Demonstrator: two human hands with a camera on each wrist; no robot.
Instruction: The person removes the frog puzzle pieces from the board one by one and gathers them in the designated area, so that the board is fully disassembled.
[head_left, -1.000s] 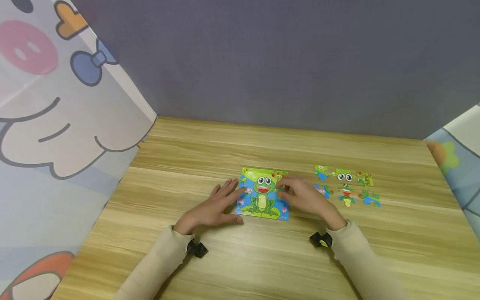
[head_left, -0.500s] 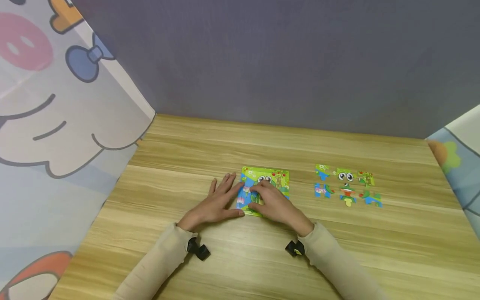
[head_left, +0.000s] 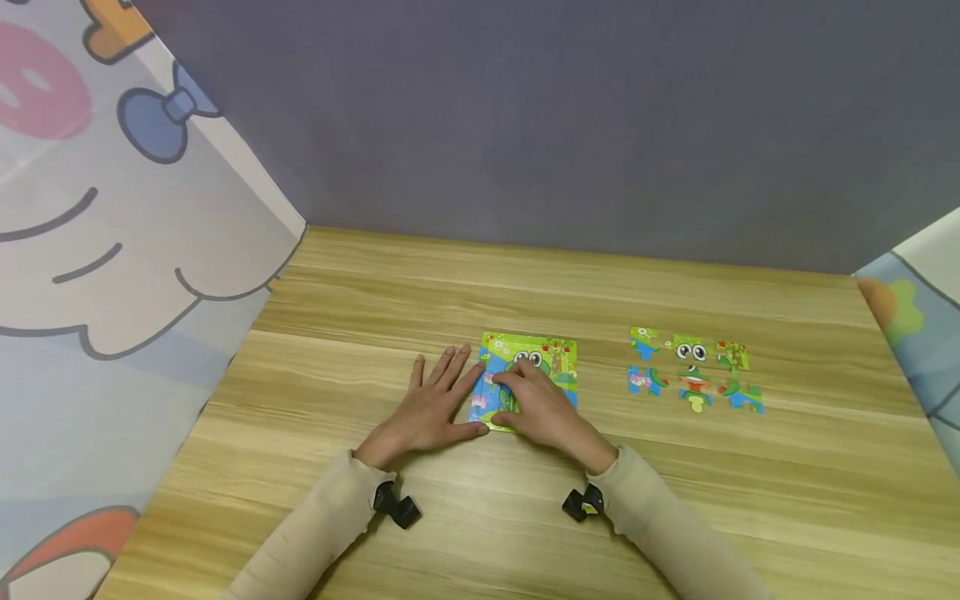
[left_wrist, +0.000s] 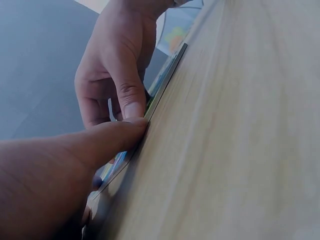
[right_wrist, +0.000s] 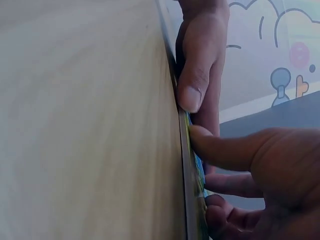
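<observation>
Leftward over the puzzle (head_left: 531, 350) my right hand (head_left: 542, 407) has moved, likely working there; its grasp I can't tell. My left hand (head_left: 430, 412) lies spread.

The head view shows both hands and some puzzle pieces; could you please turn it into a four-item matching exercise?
Things:
1. left hand
2. right hand
3. eyes piece
4. mouth piece

Places:
A. far row of loose pieces, middle
B. spread at the frog puzzle board's left edge
C. near row of loose pieces, middle
D. over the board

Pairs: 1-B, 2-D, 3-A, 4-C
</observation>
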